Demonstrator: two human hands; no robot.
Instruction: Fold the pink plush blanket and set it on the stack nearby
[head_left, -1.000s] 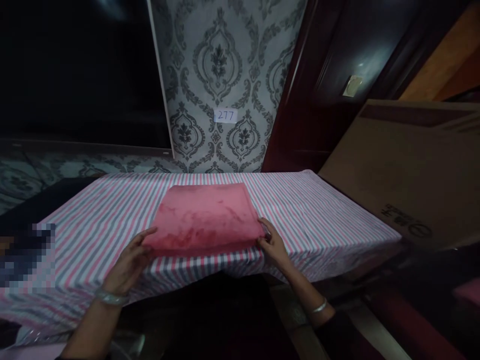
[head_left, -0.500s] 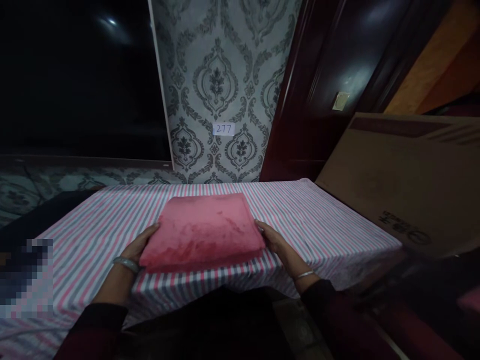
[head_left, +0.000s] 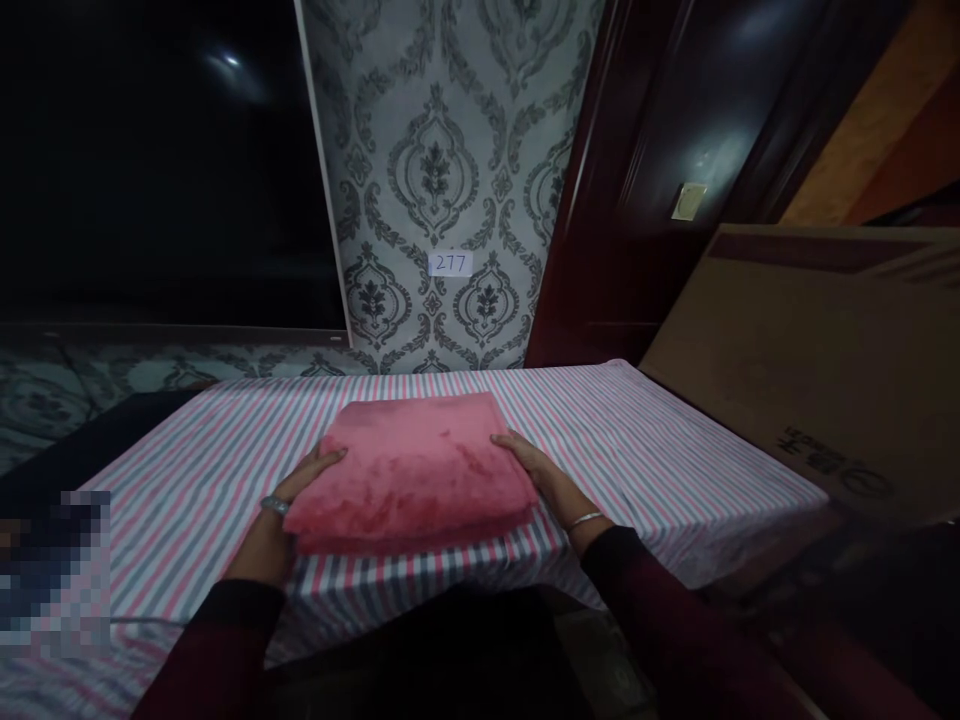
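Note:
A folded pink plush blanket (head_left: 412,460) lies near the front edge of the table, its thick folded layers showing along the near side. My left hand (head_left: 311,472) grips its left edge, thumb on top and the other fingers mostly hidden at the side. At the opposite edge, my right hand (head_left: 531,462) holds the blanket the same way, thumb resting on the upper face. Whether my fingers reach underneath cannot be seen.
A striped cloth (head_left: 600,430) covers the table and hangs over its front. On the right stands a large cardboard box (head_left: 825,350). A dark television screen (head_left: 165,180) is at the left, and a paper label (head_left: 451,263) reading 277 is on the patterned wall.
Both hands have moved inward over the blanket's side edges, with the thumbs now further onto its top. The blanket itself looks nearly unmoved; the view has shifted slightly.

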